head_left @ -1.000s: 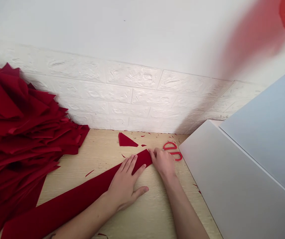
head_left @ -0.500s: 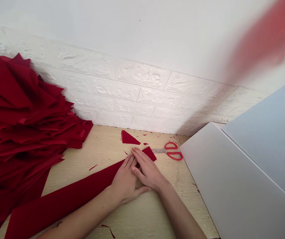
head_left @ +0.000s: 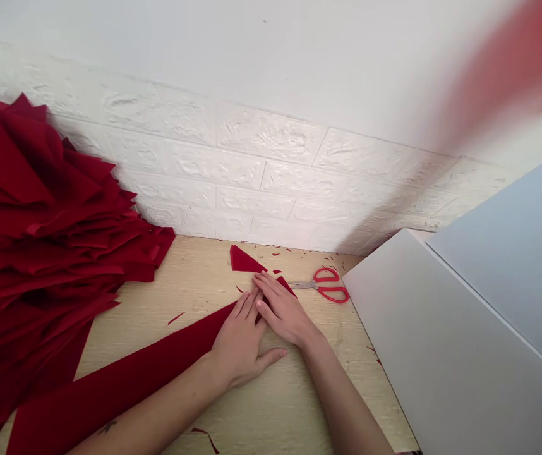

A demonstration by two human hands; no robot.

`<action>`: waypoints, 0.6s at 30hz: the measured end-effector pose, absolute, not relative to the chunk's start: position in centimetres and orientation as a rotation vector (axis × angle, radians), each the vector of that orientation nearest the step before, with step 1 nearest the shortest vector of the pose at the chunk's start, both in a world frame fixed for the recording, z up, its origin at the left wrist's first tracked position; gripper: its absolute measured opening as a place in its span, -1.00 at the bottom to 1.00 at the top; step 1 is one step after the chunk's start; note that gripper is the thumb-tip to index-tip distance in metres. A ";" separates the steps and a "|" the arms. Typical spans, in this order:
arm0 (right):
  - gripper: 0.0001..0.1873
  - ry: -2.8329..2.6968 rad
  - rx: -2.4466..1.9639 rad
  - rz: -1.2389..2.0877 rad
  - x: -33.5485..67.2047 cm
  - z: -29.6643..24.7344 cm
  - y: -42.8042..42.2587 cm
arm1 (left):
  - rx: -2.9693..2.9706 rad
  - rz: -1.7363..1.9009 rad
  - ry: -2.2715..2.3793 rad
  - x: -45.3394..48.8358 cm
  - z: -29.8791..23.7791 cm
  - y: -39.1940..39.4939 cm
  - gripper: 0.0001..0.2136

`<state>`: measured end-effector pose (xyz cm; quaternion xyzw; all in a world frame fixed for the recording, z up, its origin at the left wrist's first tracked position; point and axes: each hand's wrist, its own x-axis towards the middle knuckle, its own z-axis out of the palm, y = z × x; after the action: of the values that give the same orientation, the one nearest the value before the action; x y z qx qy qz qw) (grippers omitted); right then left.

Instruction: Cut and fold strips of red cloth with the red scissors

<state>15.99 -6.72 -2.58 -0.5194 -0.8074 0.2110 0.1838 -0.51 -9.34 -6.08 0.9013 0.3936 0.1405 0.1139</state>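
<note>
A long folded strip of dark red cloth (head_left: 148, 366) runs across the table from the lower left to the middle. My left hand (head_left: 240, 341) lies flat on it, fingers stretched out and thumb apart. Beside it, my right hand (head_left: 283, 309) rests flat near the strip's far right end, its fingertips touching or almost touching the left fingers. Only a corner of that end shows past the right hand. Scissors with red handles (head_left: 321, 285) lie just beyond, blades pointing left toward the strip. A red triangular cloth offcut (head_left: 245, 259) sits behind my fingers.
A tall heap of red cloth pieces (head_left: 53, 234) fills the left side. On the right stands a white box-like panel (head_left: 446, 328). A white brick-patterned wall (head_left: 271, 139) borders the back of the wooden table (head_left: 261, 423), where thin red scraps (head_left: 176, 318) are scattered.
My right hand has slid slightly right and away from me along the strip, covering more of its end. My left hand stays nearly in place. The view has shifted a little.
</note>
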 end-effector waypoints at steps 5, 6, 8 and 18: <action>-0.37 -2.235 -1.507 0.584 16.1 -3.0 -6.5 | 2.676 0.426 1.143 -1.1 -5.6 -9.4 -0.22; -0.36 -2.212 -1.527 0.589 16.2 -3.1 -6.4 | 2.689 0.428 1.146 -1.4 -5.6 -9.4 -0.24; -0.34 -2.162 -1.563 0.610 16.3 -3.2 -6.3 | 2.728 0.435 1.158 -2.3 -5.5 -9.6 -0.28; -0.36 -2.097 -1.592 0.665 16.6 -3.2 -5.8 | 2.939 0.473 1.266 -11.1 -4.9 -12.6 -0.28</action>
<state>16.62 -5.76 -3.16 -0.5731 -0.7547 0.2392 0.2113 -11.13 -12.56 -4.86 0.9076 0.3908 0.1461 -0.0467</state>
